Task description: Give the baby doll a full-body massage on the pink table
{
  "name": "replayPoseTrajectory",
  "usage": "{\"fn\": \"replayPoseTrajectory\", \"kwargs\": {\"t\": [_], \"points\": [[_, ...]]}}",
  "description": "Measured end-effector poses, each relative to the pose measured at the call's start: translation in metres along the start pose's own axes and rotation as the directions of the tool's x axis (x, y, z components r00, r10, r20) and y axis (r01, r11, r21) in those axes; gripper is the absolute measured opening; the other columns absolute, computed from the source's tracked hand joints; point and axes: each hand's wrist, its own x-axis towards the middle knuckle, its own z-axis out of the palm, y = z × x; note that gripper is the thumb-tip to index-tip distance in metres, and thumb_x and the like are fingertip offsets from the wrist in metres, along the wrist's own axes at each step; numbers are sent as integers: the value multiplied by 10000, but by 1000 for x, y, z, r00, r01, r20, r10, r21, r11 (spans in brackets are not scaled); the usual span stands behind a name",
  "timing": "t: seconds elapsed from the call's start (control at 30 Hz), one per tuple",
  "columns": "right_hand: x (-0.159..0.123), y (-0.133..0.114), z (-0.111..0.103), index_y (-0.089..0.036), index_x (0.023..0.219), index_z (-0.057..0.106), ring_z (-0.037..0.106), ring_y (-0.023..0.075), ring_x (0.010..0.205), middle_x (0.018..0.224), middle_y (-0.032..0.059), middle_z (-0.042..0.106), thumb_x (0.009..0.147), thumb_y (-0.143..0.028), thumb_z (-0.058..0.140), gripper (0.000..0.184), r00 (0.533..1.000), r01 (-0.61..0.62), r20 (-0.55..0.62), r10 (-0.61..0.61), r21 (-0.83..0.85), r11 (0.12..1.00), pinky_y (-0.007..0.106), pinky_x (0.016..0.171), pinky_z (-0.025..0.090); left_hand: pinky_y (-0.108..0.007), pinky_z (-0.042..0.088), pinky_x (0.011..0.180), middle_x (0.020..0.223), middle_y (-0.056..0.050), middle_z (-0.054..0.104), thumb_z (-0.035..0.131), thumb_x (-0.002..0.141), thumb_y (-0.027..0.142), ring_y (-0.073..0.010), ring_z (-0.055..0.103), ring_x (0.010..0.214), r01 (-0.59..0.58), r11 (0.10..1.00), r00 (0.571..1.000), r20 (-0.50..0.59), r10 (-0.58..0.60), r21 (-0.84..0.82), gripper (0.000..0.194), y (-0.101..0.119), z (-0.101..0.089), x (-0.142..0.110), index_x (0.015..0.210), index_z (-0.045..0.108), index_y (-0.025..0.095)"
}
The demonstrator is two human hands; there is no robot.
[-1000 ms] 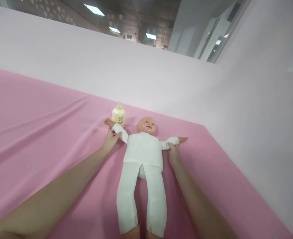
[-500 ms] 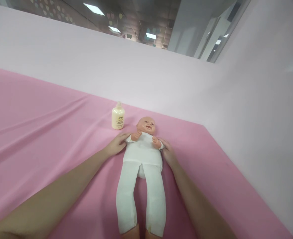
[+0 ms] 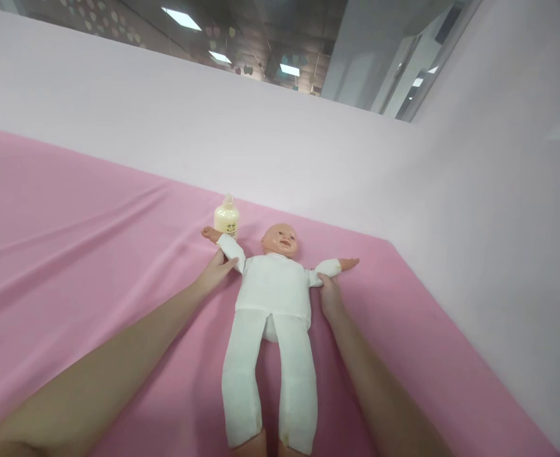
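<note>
A baby doll [image 3: 273, 298] in a white one-piece suit lies on its back on the pink sheet [image 3: 70, 241], head away from me. Both its arms are stretched out sideways. My left hand [image 3: 215, 273] is closed around the doll's arm on the left, near the sleeve. My right hand [image 3: 330, 295] is closed around the doll's arm on the right. A small cream bottle [image 3: 226, 219] stands upright just behind the doll's left-side hand.
The pink sheet covers a wide flat surface that ends at a pale wall [image 3: 260, 139] behind and a second wall [image 3: 498, 254] on the right. The doll's feet reach the bottom edge of the view.
Half a second ago the doll's arms were folded onto its chest; both my hands have drawn them back out sideways, as they were one second ago.
</note>
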Motion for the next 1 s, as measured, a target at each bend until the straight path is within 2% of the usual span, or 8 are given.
{"fn": "replayPoseTrajectory", "kwargs": {"t": [0.17, 0.37, 0.5, 0.6, 0.67, 0.77, 0.87, 1.0], "points": [[1, 1, -2, -186, 1212, 557, 595, 245, 1115, 1154, 40, 664, 697, -282, 599, 525, 1000, 15, 5, -15, 8, 1000, 385, 995, 471, -451, 425, 1044, 1397, -146, 504, 672, 805, 357, -299, 506, 1267, -12, 1000, 999, 48, 11, 17, 747, -3, 0, 0, 1444, 314, 207], [-4, 4, 0, -186, 1283, 537, 598, 251, 1128, 1225, 73, 645, 670, -188, 527, 613, 981, 128, 156, -111, -102, 987, 407, 1015, 449, -449, 449, 1026, 1344, -119, 574, 605, 842, 370, -290, 562, 1203, -82, 989, 985, 162, 61, 127, 639, 7, 2, -6, 1416, 389, 189], [-9, -1, 5, -236, 1203, 641, 576, 247, 1152, 1229, 53, 647, 742, -223, 521, 476, 919, 304, 342, -199, -290, 907, 436, 1047, 414, -458, 425, 1061, 1344, -89, 579, 520, 835, 252, -289, 536, 1237, -211, 936, 956, 261, 137, 282, 510, 9, 2, -8, 1342, 522, 197], [-13, -7, 7, -251, 1166, 678, 561, 237, 1156, 1218, 47, 648, 775, -227, 520, 422, 861, 449, 424, -281, -371, 813, 426, 1066, 390, -452, 385, 1106, 1362, -64, 563, 468, 779, 146, -274, 490, 1291, -305, 875, 930, 316, 187, 377, 587, 7, 1, -7, 1355, 540, 234], [-16, -10, 8, -257, 1191, 667, 556, 233, 1165, 1243, 45, 640, 784, -218, 515, 436, 861, 456, 417, -290, -382, 804, 423, 1066, 387, -451, 360, 1128, 1384, -59, 547, 457, 762, 125, -271, 467, 1317, -327, 860, 924, 324, 203, 391, 617, 6, 1, -7, 1363, 535, 239], [-16, -10, 9, -250, 1200, 651, 561, 237, 1171, 1257, 47, 641, 771, -221, 537, 444, 896, 381, 368, -248, -352, 855, 421, 1050, 402, -464, 366, 1121, 1404, -74, 534, 493, 781, 167, -287, 473, 1311, -285, 883, 943, 276, 187, 373, 552, 5, 2, -7, 1328, 548, 216], [-11, -5, 6, -228, 1171, 636, 596, 240, 1103, 1199, 52, 667, 720, -218, 563, 457, 947, 271, 251, -203, -275, 923, 421, 1009, 436, -469, 446, 1040, 1308, -106, 604, 568, 808, 270, -297, 574, 1193, -151, 951, 972, 214, 94, 271, 477, 6, 4, -8, 1276, 539, 180], [-1, 5, -1, -203, 1096, 628, 626, 231, 978, 1067, 45, 692, 671, -215, 560, 430, 986, 163, 72, -153, -151, 975, 430, 952, 472, -481, 463, 1009, 1271, -134, 617, 677, 770, 351, -320, 583, 1181, 11, 990, 998, 68, -20, 139, 585, 5, 3, -6, 1289, 480, 167]]}}
